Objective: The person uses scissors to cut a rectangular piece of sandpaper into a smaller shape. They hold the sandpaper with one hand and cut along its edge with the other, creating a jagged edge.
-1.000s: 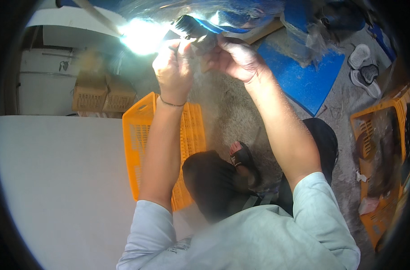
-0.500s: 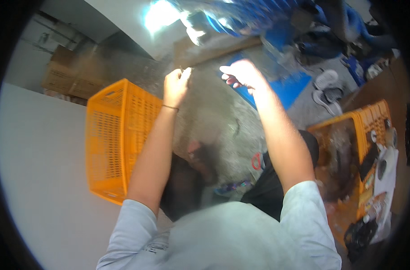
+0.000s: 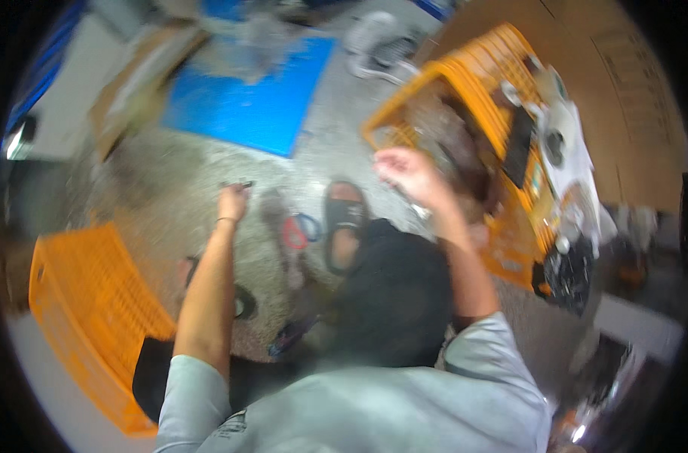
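My left hand (image 3: 233, 202) is out over the concrete floor, its fingers closed in a pinch. A small dark, thin piece (image 3: 242, 184) sticks out at the fingertips, too small to name. My right hand (image 3: 408, 174) is at the near left edge of the right-hand yellow plastic crate (image 3: 472, 75), its fingers curled together and blurred. Whether something is inside them I cannot make out. Clear plastic and dark brownish stuff (image 3: 461, 140) show in that crate. On the floor between my arms lie red-handled scissors (image 3: 294, 232) and a blue ring-shaped handle (image 3: 308, 225).
Another yellow crate (image 3: 95, 302) stands at my left. A blue flat sheet (image 3: 246, 113) lies ahead on the floor, with white shoes (image 3: 374, 45) beyond it. Cardboard (image 3: 623, 90) stands at the far right; a black plastic bag (image 3: 570, 272) hangs by the right crate. My sandalled foot (image 3: 345, 226) is below.
The view has swung to the right, bringing the right crate closer to the middle. My right hand has moved from over the blue sheet to that crate; my left hand keeps its pinch.
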A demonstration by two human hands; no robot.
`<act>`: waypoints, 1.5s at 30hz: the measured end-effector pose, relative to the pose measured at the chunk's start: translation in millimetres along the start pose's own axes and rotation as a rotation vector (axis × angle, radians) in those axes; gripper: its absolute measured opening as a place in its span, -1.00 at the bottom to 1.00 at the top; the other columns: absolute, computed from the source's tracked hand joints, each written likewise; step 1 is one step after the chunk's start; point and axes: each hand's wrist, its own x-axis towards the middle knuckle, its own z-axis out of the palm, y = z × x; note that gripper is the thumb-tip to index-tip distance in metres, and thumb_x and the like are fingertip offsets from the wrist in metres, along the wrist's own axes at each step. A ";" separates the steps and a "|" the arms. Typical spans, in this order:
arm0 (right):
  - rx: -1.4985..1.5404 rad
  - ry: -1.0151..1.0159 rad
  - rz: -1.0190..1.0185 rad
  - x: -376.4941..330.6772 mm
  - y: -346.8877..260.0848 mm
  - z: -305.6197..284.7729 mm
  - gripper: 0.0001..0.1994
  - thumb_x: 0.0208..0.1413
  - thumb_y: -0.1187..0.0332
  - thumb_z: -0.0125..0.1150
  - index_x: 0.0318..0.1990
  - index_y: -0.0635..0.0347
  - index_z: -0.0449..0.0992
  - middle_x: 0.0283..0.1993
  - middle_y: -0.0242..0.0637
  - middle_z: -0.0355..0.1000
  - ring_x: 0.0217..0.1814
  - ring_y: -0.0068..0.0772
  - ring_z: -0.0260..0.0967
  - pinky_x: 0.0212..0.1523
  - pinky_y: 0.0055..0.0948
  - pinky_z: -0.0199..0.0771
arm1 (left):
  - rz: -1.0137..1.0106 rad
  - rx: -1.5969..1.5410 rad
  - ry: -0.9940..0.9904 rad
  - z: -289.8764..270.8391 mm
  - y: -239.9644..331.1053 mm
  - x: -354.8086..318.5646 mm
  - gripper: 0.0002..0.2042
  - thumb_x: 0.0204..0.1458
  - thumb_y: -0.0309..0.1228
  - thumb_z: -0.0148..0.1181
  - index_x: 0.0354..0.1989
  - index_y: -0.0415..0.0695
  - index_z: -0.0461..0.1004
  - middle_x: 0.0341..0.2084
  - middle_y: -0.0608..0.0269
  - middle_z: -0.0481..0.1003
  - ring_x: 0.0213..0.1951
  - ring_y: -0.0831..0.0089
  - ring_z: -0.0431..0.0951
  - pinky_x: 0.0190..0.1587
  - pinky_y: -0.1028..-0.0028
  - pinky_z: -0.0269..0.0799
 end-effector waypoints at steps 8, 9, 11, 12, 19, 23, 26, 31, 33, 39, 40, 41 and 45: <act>0.320 0.238 0.752 -169.8 215.7 56.1 -0.82 0.14 0.34 0.23 -0.18 0.24 0.59 -0.39 -0.35 0.53 -0.44 -0.54 0.43 -0.41 -0.49 0.44 | 0.044 -0.054 0.001 66.8 22.4 115.4 -0.78 -0.02 -0.34 0.23 -0.59 -0.23 0.55 -0.65 0.13 0.54 -0.56 0.31 0.54 -0.43 0.30 0.42; 0.409 0.252 0.824 -171.8 225.1 58.4 -0.80 0.14 0.35 0.24 -0.14 0.24 0.58 -0.35 -0.38 0.55 -0.40 -0.53 0.44 -0.35 -0.47 0.46 | 0.029 -0.063 -0.009 72.8 28.9 133.5 -0.77 -0.02 -0.35 0.22 -0.60 -0.24 0.55 -0.65 0.14 0.54 -0.54 0.31 0.55 -0.43 0.30 0.42; 0.459 0.284 0.891 -165.6 236.7 58.7 -0.76 0.13 0.37 0.26 -0.07 0.25 0.57 -0.33 -0.39 0.56 -0.37 -0.47 0.46 -0.29 -0.43 0.48 | 0.147 -0.030 0.023 83.8 35.6 159.8 -0.83 0.01 -0.40 0.19 -0.38 -0.26 0.59 -0.58 0.09 0.55 -0.52 0.29 0.55 -0.42 0.29 0.44; 0.418 0.302 0.882 -153.4 241.8 54.2 -0.73 0.11 0.37 0.27 -0.05 0.25 0.56 -0.34 -0.37 0.57 -0.38 -0.42 0.48 -0.28 -0.41 0.49 | 0.155 -0.087 0.049 87.0 36.5 168.7 -0.81 0.02 -0.40 0.19 -0.30 -0.27 0.59 -0.54 0.07 0.55 -0.51 0.29 0.55 -0.40 0.30 0.45; -0.755 0.606 0.101 -26.8 245.6 -10.6 -0.58 -0.02 0.45 0.26 0.07 0.22 0.47 0.14 -0.07 0.34 0.22 0.08 0.25 0.28 -0.09 0.23 | 0.129 -0.137 0.275 68.8 24.0 121.3 -0.68 0.07 -0.39 0.21 -0.03 -0.31 0.52 -0.27 0.05 0.57 -0.40 0.38 0.57 -0.29 0.39 0.49; -0.908 0.603 0.055 10.4 240.9 -33.5 -0.61 -0.03 0.47 0.25 0.03 0.17 0.51 0.13 -0.15 0.34 0.25 0.02 0.22 0.28 -0.09 0.21 | -0.105 -0.208 0.188 52.4 3.8 48.0 -0.76 0.14 -0.43 0.17 -0.08 -0.31 0.54 -0.39 0.17 0.57 -0.46 0.46 0.54 -0.32 0.45 0.45; -0.947 0.627 0.085 3.7 243.6 -34.4 -0.63 -0.04 0.48 0.25 0.00 0.14 0.54 0.10 -0.18 0.36 0.26 -0.01 0.20 0.27 -0.12 0.21 | -0.194 -0.317 0.279 52.6 -28.4 0.5 -0.80 0.18 -0.45 0.15 -0.10 -0.31 0.54 -0.37 0.19 0.57 -0.45 0.50 0.53 -0.31 0.47 0.45; -0.841 0.716 0.009 -34.3 268.8 -38.1 -0.68 -0.03 0.51 0.26 -0.04 0.14 0.57 0.12 -0.17 0.37 0.22 0.00 0.23 0.24 -0.15 0.23 | -0.266 -0.316 0.404 45.6 -82.4 -44.6 -0.83 0.17 -0.46 0.17 -0.14 -0.30 0.54 -0.38 0.25 0.55 -0.44 0.54 0.50 -0.34 0.52 0.43; -0.790 0.763 0.096 -48.2 285.9 -47.4 -0.71 -0.01 0.50 0.25 -0.07 0.15 0.58 0.04 -0.13 0.43 0.11 0.02 0.32 0.16 -0.17 0.30 | -0.282 -0.281 0.457 40.4 -98.3 -57.3 -0.82 0.17 -0.45 0.16 -0.15 -0.30 0.53 -0.39 0.24 0.55 -0.44 0.52 0.51 -0.34 0.51 0.43; -0.571 0.813 0.281 -67.6 320.2 -84.9 -0.80 0.07 0.34 0.24 -0.20 0.23 0.62 -0.27 -0.07 0.56 -0.21 -0.02 0.51 -0.10 -0.24 0.47 | -0.314 -0.164 0.529 32.3 -129.4 -70.6 -0.79 0.18 -0.42 0.14 -0.13 -0.32 0.52 -0.37 0.10 0.57 -0.39 0.40 0.56 -0.29 0.42 0.48; -0.572 0.804 0.381 -66.2 320.4 -88.5 -0.79 0.08 0.31 0.24 -0.21 0.24 0.62 -0.29 -0.06 0.56 -0.22 -0.02 0.52 -0.12 -0.25 0.48 | -0.323 -0.171 0.525 34.2 -132.2 -71.2 -0.79 0.18 -0.42 0.14 -0.12 -0.31 0.53 -0.36 0.10 0.57 -0.39 0.40 0.56 -0.27 0.43 0.48; -0.574 0.777 0.334 -63.7 319.2 -91.4 -0.77 0.08 0.28 0.23 -0.22 0.25 0.62 -0.31 -0.05 0.57 -0.23 -0.03 0.53 -0.14 -0.25 0.48 | -0.325 -0.134 0.518 37.0 -134.0 -71.7 -0.79 0.18 -0.42 0.14 -0.12 -0.31 0.53 -0.35 0.10 0.57 -0.38 0.39 0.57 -0.27 0.43 0.48; -0.575 0.766 0.443 -52.7 312.8 -101.4 -0.72 0.07 0.20 0.24 -0.24 0.25 0.62 -0.30 0.01 0.56 -0.19 -0.01 0.54 -0.14 -0.23 0.47 | -0.342 -0.190 0.531 50.7 -133.2 -72.4 -0.79 0.16 -0.43 0.16 -0.10 -0.29 0.55 -0.27 0.10 0.59 -0.28 0.39 0.57 -0.21 0.42 0.49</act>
